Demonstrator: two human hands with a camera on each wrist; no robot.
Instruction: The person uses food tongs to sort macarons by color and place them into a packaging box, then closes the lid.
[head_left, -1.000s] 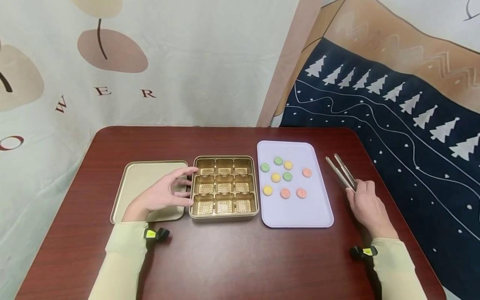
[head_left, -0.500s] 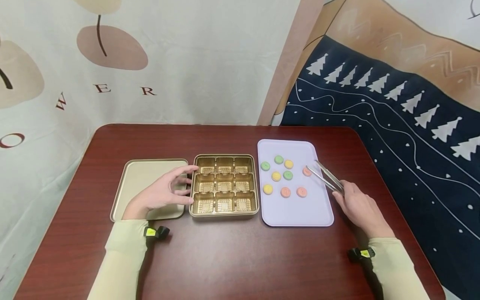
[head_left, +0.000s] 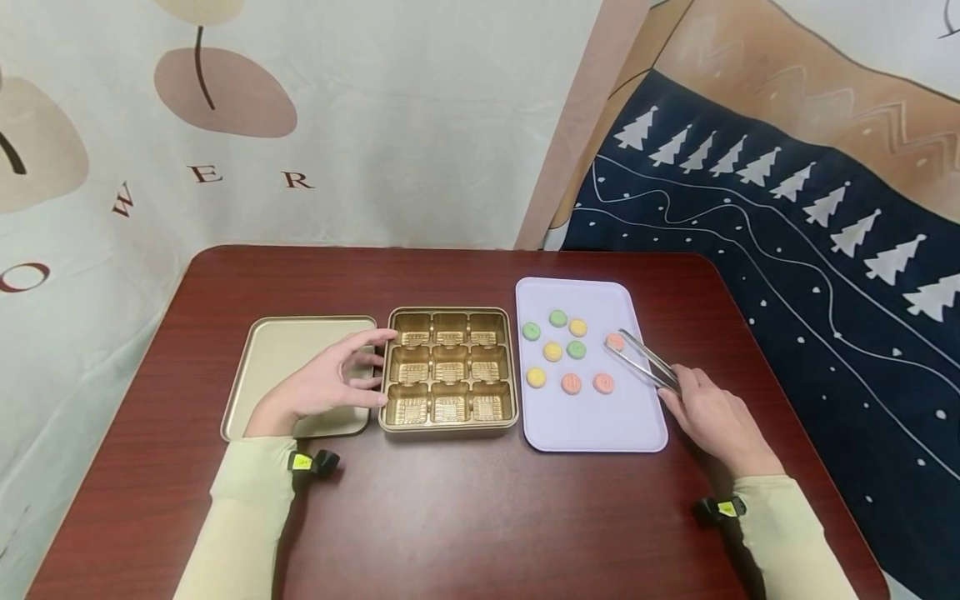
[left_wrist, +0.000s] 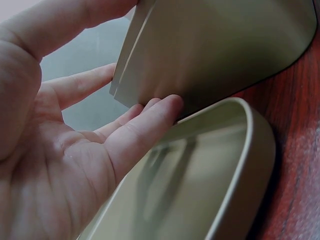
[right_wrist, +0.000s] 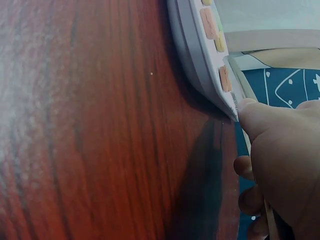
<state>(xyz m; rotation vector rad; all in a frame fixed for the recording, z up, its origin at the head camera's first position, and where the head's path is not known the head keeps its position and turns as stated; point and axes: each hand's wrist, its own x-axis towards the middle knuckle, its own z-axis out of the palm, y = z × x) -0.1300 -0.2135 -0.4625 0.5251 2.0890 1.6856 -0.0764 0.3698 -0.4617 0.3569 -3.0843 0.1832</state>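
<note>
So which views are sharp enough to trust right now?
Head view: evenly lit and sharp, tongs and sweets on the tray clear. Left wrist: soft, the left hand fills it. Right wrist: table grain smeared, the right hand blurred.

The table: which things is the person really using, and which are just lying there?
In use:
tongs held by the right hand
orange candy at the tongs' tips
lilac tray
gold compartment box, touched by the left hand

Lying about:
box lid
patterned cloths behind
</note>
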